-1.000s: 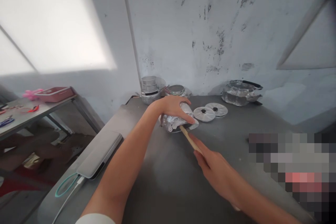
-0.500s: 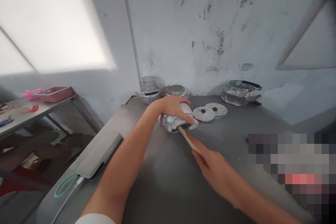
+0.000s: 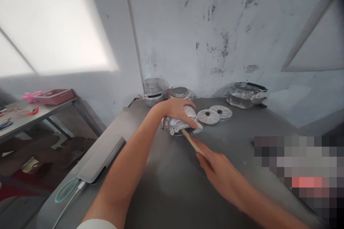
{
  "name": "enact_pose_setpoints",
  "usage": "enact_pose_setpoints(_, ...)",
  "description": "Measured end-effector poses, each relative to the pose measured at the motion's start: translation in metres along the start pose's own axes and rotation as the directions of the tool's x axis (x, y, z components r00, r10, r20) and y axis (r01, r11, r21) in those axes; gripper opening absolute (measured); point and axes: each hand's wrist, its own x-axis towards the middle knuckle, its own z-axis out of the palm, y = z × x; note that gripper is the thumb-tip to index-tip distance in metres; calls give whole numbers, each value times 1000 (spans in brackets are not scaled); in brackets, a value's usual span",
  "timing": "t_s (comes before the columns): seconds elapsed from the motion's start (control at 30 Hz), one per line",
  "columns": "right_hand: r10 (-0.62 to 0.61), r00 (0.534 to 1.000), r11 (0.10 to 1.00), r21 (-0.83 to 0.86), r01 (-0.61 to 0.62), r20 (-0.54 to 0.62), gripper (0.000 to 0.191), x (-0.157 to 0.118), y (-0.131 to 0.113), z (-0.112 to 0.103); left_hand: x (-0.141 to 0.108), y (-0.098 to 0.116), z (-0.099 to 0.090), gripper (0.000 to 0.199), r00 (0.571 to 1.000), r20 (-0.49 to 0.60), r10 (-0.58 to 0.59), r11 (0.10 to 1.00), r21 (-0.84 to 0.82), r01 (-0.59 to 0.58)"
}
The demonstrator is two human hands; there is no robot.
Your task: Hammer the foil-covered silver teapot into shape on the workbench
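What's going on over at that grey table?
Someone's left hand is holding a shiny silver vessel tipped over on the table. The right hand grips a wooden stick, and its far end goes to the vessel's dark opening, so its tip is hidden. Just beyond lie two round discs with black knobs, like lids. Near the wall stand a stack of metal pots and another silvery vessel.
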Motion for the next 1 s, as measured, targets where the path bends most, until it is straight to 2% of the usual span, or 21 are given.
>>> enact_pose_setpoints(0.13,-16,998,999,33,18,-56,56,-1,0,-2,0,0,0,96,1000,-8,2,1000,-8,-2)
enact_pose_setpoints(0.4,-4,999,998,57,1,44,55,1,5,0,0,-1,-1,96,1000,3,8,1000,-9,-8)
enact_pose_setpoints(0.6,15,1000,999,39,-15,-23,57,0,0,-1,0,-1,-1,97,1000,3,3,1000,-3,-3)
enact_pose_setpoints(0.8,64,997,998,26,-65,49,56,-1,4,2,-1,0,-1,96,1000,11,3,1000,-1,-3)
enact_pose_setpoints(1.0,41,998,999,29,-40,-40,56,-4,1,1,0,-1,0,95,1000,-4,8,1000,-6,-8)
